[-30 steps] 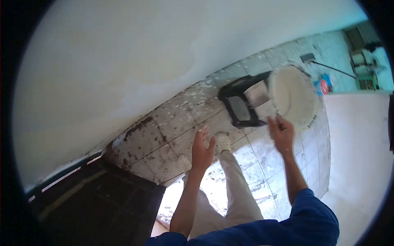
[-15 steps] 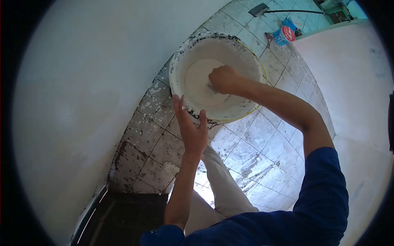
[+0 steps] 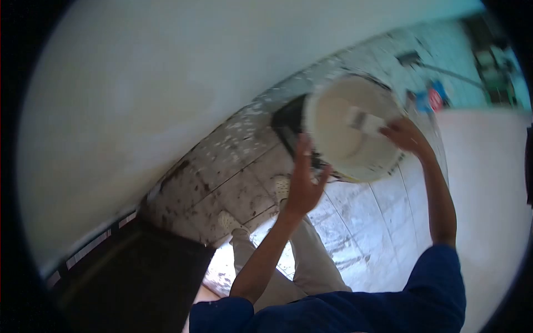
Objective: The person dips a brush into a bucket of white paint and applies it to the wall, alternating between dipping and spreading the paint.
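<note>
A large white-smeared bucket [image 3: 361,172] holds a pale, paint-like liquid [image 3: 333,125]. My left hand [image 3: 304,188] rests against its near left rim, fingers stretched out and thumb apart. Over the bucket's right side, my right hand [image 3: 404,135] is closed around a flat tool [image 3: 366,121] with a white and grey surface. The tool lies above the liquid, inside the rim's outline; motion blur hides its exact kind.
A dark object [image 3: 288,125] shows beside the bucket's left side. Paint-spattered floor tiles [image 3: 239,166] run along a pale wall [image 3: 150,100]. Further back are a broom-like tool [image 3: 410,58] and a blue and red container [image 3: 435,99]. A dark panel [image 3: 127,272] is at lower left.
My right hand has risen out of the bucket to its right side, bringing the flat tool into sight. The view has shifted, and the dark object beside the bucket now shows.
</note>
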